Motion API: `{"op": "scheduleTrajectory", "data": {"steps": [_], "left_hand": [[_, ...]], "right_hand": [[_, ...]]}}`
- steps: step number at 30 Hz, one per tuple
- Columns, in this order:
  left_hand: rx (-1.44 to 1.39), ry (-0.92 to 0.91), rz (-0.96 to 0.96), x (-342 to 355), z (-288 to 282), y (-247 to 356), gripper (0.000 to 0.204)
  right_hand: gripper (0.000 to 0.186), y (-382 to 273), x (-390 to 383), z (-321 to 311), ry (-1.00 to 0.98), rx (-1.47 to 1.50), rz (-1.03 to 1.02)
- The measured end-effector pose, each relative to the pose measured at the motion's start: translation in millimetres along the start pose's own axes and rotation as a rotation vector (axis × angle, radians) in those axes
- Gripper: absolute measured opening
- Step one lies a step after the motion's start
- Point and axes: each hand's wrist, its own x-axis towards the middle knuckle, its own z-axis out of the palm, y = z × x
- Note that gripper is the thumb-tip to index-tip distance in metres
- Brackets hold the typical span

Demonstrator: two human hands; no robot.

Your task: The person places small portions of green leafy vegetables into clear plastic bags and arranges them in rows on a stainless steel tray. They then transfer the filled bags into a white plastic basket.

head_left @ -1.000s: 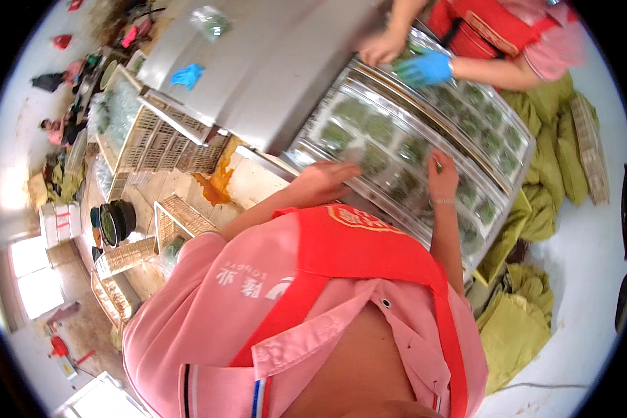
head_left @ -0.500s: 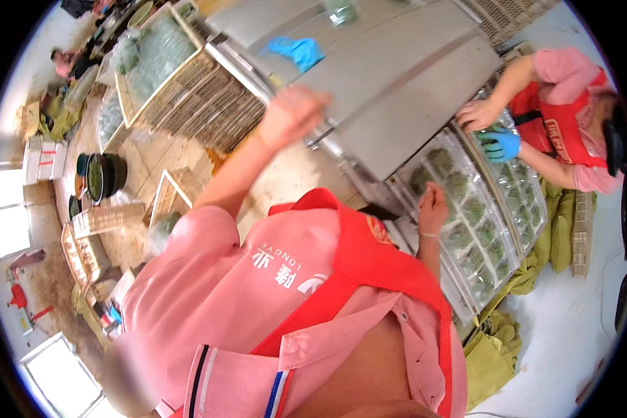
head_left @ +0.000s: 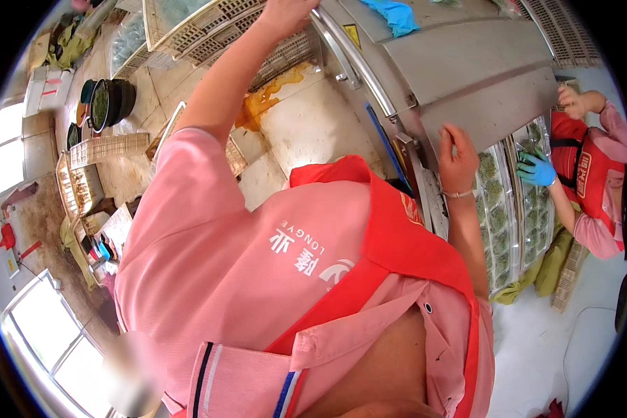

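Note:
My left hand (head_left: 289,14) is at the top edge, beside the near end of a metal bar handle (head_left: 366,73) on a steel machine (head_left: 470,66). The picture's edge cuts off its fingers, so their grip is hidden. My right hand (head_left: 458,161) is raised by the machine's front corner, left of the clear-covered packs of green plants (head_left: 496,216). Its fingers are loosely bent with a gap at the thumb, and nothing shows between them. A co-worker's blue-gloved hand (head_left: 536,169) rests on the packs; their bare hand (head_left: 571,101) is lifted away.
A blue glove (head_left: 396,17) lies on the machine. Stacked plastic crates (head_left: 209,35) stand at the upper left, with an orange-brown spill (head_left: 258,108) on the floor nearby. Black tubs (head_left: 111,104) stand farther left. Olive cloth (head_left: 536,275) lies below the packs.
My view has shifted toward the machine's front. My left hand has moved up to the bar handle. My right hand has drawn off the packs; the co-worker's bare hand has lifted off them.

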Motion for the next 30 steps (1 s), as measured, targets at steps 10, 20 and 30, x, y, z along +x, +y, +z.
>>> {"op": "scheduleTrajectory", "data": {"steps": [10,20,30], "left_hand": [[-0.105,-0.17,-0.049,28.5,39.6,9.8,0.022],[-0.016,-0.299,-0.177,33.8,36.8,26.7,0.022],[-0.157,0.257,-0.159,33.0,-75.1,60.1,0.019]], "right_hand": [[0.06,-48.6,61.6,106.2,-0.274,-0.266,-0.163],[0.07,-44.7,59.5,98.5,-0.438,-0.414,-0.043],[0.06,-92.6,21.1,-16.7,-0.11,-0.498,-0.278]]}}
